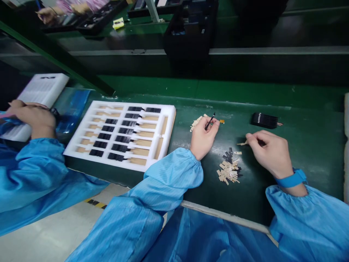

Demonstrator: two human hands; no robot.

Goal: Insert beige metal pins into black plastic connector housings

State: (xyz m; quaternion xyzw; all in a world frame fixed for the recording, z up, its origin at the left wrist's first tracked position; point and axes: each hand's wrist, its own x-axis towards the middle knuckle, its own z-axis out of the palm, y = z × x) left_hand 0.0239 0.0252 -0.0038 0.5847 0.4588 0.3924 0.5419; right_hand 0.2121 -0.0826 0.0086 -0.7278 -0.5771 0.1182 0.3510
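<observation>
A: State of the left hand [202, 139]?
B: It pinches a slim black strip [210, 120] at its one o'clock.
A: And the right hand [268, 150]?
B: It pinches a beige tab [241, 144] at its nine o'clock. The tab pile [229, 171] lies at the left hand's five o'clock; the white foam tray [169, 126], at nine.

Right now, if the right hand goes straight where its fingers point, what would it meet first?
Probably the small orange piece by the left hand, though the height of the right hand above the bench is unclear.
</observation>
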